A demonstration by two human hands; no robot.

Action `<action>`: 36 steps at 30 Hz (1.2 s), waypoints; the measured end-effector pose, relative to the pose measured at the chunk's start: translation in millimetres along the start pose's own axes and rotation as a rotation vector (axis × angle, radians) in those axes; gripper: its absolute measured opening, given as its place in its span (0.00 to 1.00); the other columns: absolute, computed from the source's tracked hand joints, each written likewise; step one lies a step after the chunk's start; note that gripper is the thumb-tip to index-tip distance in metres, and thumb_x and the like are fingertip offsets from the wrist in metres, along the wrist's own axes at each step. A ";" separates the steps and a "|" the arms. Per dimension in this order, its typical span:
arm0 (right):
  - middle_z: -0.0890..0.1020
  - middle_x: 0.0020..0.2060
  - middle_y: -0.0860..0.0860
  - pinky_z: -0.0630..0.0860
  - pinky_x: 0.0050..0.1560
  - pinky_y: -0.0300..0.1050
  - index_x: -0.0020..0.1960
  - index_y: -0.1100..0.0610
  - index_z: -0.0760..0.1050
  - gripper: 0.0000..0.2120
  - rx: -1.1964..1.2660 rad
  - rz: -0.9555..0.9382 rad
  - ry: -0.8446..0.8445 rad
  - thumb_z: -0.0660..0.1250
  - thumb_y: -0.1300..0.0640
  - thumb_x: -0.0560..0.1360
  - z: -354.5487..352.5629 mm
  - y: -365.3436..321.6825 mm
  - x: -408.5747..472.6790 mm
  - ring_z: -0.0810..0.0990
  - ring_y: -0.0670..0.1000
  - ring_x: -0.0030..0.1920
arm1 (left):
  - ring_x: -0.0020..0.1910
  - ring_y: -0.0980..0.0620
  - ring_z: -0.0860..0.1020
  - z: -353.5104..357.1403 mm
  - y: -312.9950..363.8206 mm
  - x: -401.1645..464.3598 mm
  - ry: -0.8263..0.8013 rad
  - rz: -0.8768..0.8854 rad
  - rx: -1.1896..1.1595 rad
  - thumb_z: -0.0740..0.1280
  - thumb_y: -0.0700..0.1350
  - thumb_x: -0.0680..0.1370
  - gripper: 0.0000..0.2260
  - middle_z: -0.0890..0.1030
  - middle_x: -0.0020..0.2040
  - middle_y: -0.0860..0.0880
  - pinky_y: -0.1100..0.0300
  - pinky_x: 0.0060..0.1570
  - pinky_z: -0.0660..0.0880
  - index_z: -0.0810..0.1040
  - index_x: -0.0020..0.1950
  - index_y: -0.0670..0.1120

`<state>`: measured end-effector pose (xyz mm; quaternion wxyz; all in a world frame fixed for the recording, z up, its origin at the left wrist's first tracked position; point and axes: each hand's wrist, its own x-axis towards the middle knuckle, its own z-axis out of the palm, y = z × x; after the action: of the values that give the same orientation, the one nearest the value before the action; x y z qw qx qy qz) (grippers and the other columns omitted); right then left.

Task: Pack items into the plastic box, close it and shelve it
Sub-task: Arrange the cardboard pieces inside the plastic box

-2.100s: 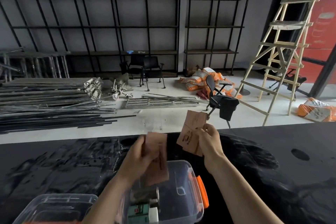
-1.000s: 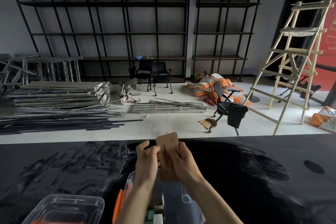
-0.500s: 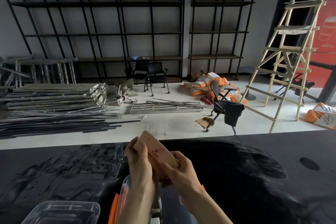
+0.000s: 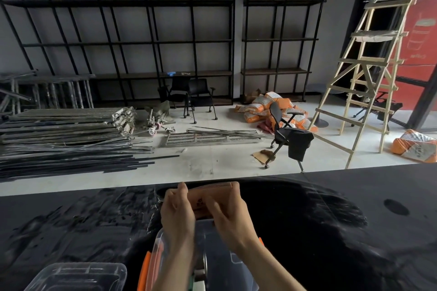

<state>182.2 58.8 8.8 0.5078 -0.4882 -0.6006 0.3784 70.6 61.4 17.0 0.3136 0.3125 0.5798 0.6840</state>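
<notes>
On the counter (image 4: 71,220), at the lower left, a spare clear lid (image 4: 78,276) lies apart from the work. Next to its right stands the plastic box (image 4: 238,264), open-topped, with orange latches on both sides and some small items inside, too hidden by the forearms to identify.

The left hand (image 4: 177,212) is closed on the left end of a stack of brown cards (image 4: 212,196); the right hand (image 4: 228,222) is closed on the right end and front face. The stack's long axis runs left to right, held just above and beyond the box's far rim.

Judgement: the box lies directly below and toward the person from the grip, so the stack should come down and back. Both hands are equally near.
</notes>
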 end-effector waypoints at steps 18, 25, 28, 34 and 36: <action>0.84 0.47 0.58 0.83 0.45 0.62 0.50 0.57 0.72 0.09 -0.062 0.359 -0.056 0.60 0.51 0.81 -11.3 16.5 -6.7 0.85 0.60 0.45 | 0.47 0.40 0.85 -6.0 -19.5 -11.8 -0.414 -0.346 0.171 0.74 0.42 0.74 0.11 0.86 0.47 0.40 0.39 0.52 0.81 0.81 0.55 0.41; 0.78 0.59 0.50 0.74 0.55 0.49 0.68 0.50 0.70 0.23 -0.931 0.107 0.024 0.60 0.40 0.77 -48.0 36.2 -21.7 0.76 0.55 0.59 | 0.36 0.51 0.85 -22.7 -34.2 -20.7 -0.566 -0.429 0.471 0.68 0.42 0.78 0.05 0.86 0.43 0.44 0.60 0.29 0.77 0.79 0.53 0.44; 0.82 0.51 0.50 0.77 0.40 0.45 0.66 0.50 0.71 0.17 -0.693 0.261 -0.113 0.61 0.48 0.78 -47.0 45.1 -28.4 0.81 0.51 0.47 | 0.45 0.46 0.83 -22.8 -38.6 -27.7 -0.609 -0.426 0.597 0.67 0.44 0.77 0.08 0.83 0.49 0.41 0.52 0.40 0.80 0.77 0.54 0.43; 0.83 0.50 0.50 0.81 0.47 0.53 0.61 0.51 0.76 0.14 -0.511 0.330 0.042 0.58 0.48 0.80 -42.1 50.0 -33.5 0.82 0.53 0.47 | 0.49 0.46 0.82 -20.7 -42.4 -33.0 -0.667 -0.428 0.701 0.65 0.44 0.78 0.07 0.84 0.50 0.43 0.48 0.53 0.80 0.78 0.54 0.45; 0.82 0.51 0.50 0.81 0.48 0.52 0.62 0.49 0.76 0.14 -0.490 0.342 0.059 0.58 0.48 0.80 -40.5 49.0 -32.0 0.82 0.52 0.48 | 0.49 0.46 0.83 -17.8 -44.9 -29.5 -0.677 -0.444 0.718 0.65 0.44 0.78 0.08 0.84 0.50 0.43 0.49 0.52 0.81 0.78 0.55 0.44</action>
<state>232.0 37.7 -37.4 0.3209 -0.7008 -0.5683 0.2879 77.4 33.4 -31.7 0.4936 0.4728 0.6956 0.2210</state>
